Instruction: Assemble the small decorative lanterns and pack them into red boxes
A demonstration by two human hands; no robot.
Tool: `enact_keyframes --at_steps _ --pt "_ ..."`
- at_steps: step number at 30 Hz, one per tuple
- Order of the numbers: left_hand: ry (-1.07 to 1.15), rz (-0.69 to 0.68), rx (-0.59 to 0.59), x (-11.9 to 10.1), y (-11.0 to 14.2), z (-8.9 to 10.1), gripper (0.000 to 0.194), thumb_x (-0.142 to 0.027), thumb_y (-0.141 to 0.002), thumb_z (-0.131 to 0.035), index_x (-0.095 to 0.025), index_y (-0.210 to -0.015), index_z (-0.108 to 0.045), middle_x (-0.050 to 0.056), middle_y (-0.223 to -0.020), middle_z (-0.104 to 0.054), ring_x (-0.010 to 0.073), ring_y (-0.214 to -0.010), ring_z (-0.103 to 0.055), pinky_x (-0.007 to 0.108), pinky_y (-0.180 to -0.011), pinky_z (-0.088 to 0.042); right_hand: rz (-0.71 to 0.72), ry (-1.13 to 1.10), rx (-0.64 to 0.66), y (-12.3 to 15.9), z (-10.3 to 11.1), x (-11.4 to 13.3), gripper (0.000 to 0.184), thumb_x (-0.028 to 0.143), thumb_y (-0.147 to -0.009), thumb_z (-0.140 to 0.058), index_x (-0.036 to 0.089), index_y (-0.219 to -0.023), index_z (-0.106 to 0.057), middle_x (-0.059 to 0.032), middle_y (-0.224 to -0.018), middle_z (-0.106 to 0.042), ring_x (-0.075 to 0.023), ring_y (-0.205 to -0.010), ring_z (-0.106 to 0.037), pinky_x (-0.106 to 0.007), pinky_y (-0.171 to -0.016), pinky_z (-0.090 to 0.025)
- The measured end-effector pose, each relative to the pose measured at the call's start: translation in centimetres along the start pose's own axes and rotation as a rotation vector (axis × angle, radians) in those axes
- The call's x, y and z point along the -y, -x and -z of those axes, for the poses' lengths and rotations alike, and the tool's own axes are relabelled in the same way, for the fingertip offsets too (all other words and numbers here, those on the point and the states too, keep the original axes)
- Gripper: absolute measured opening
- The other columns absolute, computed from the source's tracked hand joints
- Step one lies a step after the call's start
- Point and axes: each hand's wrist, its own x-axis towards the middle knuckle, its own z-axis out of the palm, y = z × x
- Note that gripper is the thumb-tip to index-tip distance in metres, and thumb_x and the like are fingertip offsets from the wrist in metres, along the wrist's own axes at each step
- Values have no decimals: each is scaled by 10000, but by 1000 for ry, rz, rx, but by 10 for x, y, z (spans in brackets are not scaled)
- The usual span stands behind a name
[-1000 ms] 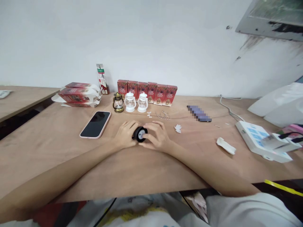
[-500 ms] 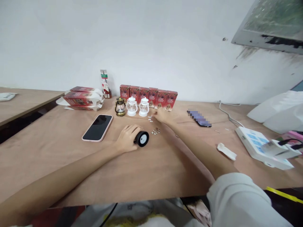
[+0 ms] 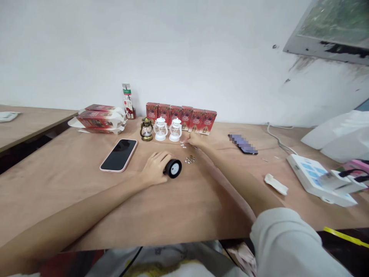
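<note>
My left hand [image 3: 156,168] is wrapped around a black lantern [image 3: 174,168] lying on its side. Its round base, with a pale disc in the middle, faces me; the upper part is hidden in my fingers. Farther back, my right hand [image 3: 193,139] reaches down with its fingertips together beside several small white pieces [image 3: 182,145]. Whatever is between those fingertips is too small to make out. Several small round silvery discs [image 3: 189,159] lie between the hands. Just left of my right hand stand two white lanterns [image 3: 175,130] and a bronze-coloured lantern [image 3: 146,130].
Several red boxes [image 3: 197,120] stand along the wall. More red packaging [image 3: 96,118] lies at the left, beside a small packaged bottle [image 3: 128,104]. A phone [image 3: 119,155] is at left, another phone [image 3: 242,144] at right. A white power strip [image 3: 313,173] sits far right.
My right hand has left the black lantern and reached forward to the small white pieces. My left hand still holds the lantern. The silvery discs, hidden before, now show.
</note>
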Motion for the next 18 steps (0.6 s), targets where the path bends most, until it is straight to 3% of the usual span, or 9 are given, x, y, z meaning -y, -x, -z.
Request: enact_keyframes --at_steps 5,9,12,13,15,18 --pt "-5 21 5 -1 -1 1 476 -132 -547 -515 -172 -1021 -538 90 -1064 -652 264 -995 -611 368 -819 -443 96 -37 -71 21 8 4 208 254 -828 -598 173 -659 -686 -26 -690 -681 -180 -756 -615 -263 -715 -412" --pt "-1 59 10 -1 -1 0 465 -129 -566 -532 -183 -1027 -534 83 -1065 -651 261 -1001 -610 365 -831 -445 209 -93 -250 68 12 5 221 311 -905 -498 188 -780 -632 -43 -852 -664 -193 -879 -571 -295 -787 -405" --pt "18 60 -14 0 -1 -1 455 -122 -583 -535 -189 -1033 -529 79 -1074 -650 255 -1023 -606 361 -852 -447 488 -284 -659 115 10 11 216 329 -952 -437 201 -834 -564 -45 -838 -625 -174 -794 -555 -301 -739 -416" --pt "22 56 -22 0 -1 -2 448 -123 -589 -536 -189 -1031 -530 78 -1073 -650 254 -1023 -606 361 -855 -447 616 -282 -718 129 9 15 198 311 -957 -436 208 -836 -553 -38 -805 -615 -169 -773 -553 -301 -734 -414" --pt "22 44 -33 1 -1 -2 421 -136 -606 -540 -188 -1024 -536 78 -1060 -652 253 -1005 -611 363 -846 -450 820 -217 -780 149 8 22 142 264 -952 -468 214 -848 -551 -31 -795 -622 -157 -743 -557 -301 -718 -393" --pt "2 35 -41 1 -1 -2 391 -153 -626 -542 -189 -1016 -546 75 -1025 -660 251 -961 -620 360 -814 -452 901 -93 -764 158 6 30 132 249 -950 -481 216 -854 -565 -31 -796 -640 -155 -715 -560 -320 -702 -352"
